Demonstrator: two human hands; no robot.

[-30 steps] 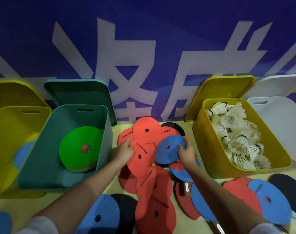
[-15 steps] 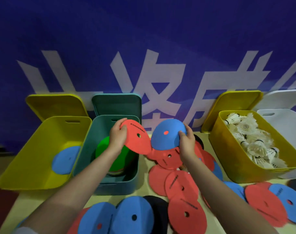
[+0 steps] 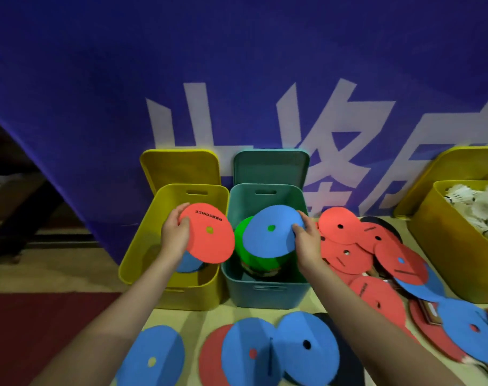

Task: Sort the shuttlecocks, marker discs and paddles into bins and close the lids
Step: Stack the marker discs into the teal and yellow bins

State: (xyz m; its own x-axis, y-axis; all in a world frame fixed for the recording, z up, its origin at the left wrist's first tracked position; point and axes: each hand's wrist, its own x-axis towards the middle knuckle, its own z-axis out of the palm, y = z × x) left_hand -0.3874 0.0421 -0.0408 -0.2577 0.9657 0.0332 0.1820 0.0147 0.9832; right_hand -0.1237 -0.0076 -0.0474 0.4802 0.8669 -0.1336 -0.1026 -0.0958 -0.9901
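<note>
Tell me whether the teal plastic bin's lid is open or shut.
Open: the teal lid stands upright behind the teal plastic bin, and a green disc shows inside.

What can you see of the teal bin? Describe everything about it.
The teal bin is a rounded, matte, plastic-looking tub with a slot handle near its far rim. Its lid stands open behind it, against the banner. It sits on the table, beside the yellow bin. Inside lies a green disc on a stack. The right hand holds a blue disc over it.
</note>
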